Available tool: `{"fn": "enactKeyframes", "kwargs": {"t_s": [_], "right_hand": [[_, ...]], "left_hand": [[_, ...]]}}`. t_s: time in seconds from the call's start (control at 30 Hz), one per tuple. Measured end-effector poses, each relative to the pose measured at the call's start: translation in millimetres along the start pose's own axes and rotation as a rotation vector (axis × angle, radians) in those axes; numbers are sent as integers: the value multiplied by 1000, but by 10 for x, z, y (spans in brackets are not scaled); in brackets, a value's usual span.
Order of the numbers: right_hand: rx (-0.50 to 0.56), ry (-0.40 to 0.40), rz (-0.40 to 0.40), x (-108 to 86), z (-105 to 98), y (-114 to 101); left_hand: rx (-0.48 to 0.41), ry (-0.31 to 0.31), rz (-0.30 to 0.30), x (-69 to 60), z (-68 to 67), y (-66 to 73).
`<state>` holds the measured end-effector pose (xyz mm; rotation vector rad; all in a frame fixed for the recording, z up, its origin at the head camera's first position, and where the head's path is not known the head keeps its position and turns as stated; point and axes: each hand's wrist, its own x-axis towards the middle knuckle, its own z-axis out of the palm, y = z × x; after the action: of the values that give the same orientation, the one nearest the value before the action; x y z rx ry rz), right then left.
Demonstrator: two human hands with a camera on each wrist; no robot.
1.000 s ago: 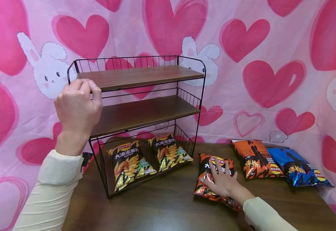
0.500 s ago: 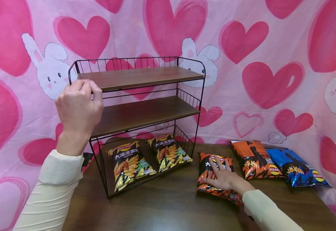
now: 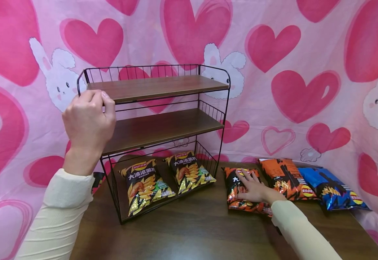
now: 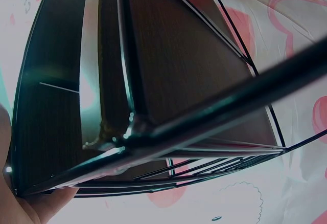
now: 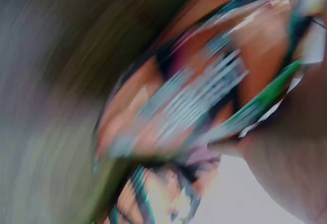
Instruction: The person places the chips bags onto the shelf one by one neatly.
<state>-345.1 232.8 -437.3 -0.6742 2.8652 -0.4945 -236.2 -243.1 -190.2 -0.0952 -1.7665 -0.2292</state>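
My left hand (image 3: 89,126) grips the black wire frame at the upper left of the shelf rack (image 3: 163,88); in the left wrist view its fingers (image 4: 48,203) wrap a corner of the frame. My right hand (image 3: 255,189) rests on top of an orange and black chip bag (image 3: 236,180) on the table, fingers stretched across its front. That chip bag (image 5: 204,91) fills much of the right wrist view, blurred. Two black and yellow chip bags, a left one (image 3: 145,184) and a right one (image 3: 190,171), lean on the rack's lowest level.
Behind my right hand lie another orange chip bag (image 3: 284,178) and a blue chip bag (image 3: 332,187). The brown table (image 3: 182,231) runs in front of the rack. A pink heart-printed cloth (image 3: 273,47) hangs behind everything.
The orange and black chip bag under my right hand has turned, its near end swinging away from me and toward the right. My left hand keeps its grip on the rack.
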Motion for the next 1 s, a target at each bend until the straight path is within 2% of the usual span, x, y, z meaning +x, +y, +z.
{"fn": "enactKeyframes", "kwargs": {"t_s": [0.1, 0.23, 0.37, 0.47, 0.57, 0.7, 1.0], "right_hand": [[17, 64, 25, -17, -26, -122], [17, 163, 158, -23, 10, -385], [23, 191, 326, -37, 157, -492], [7, 187, 395, -54, 279, -460], [-26, 161, 413, -66, 360, -407], [-50, 137, 398, -47, 387, -369], [-46, 136, 415, -53, 407, -411]], "left_hand": [[1, 0, -1, -3, 4, -6], [4, 12, -7, 8, -2, -24], [-1, 16, -10, 14, 0, -21], [-4, 5, -8, 5, 8, -13], [-6, -4, -7, -6, 22, -9], [-8, 9, -10, 3, 41, -11], [-2, -8, -10, 11, 27, -12]]}}
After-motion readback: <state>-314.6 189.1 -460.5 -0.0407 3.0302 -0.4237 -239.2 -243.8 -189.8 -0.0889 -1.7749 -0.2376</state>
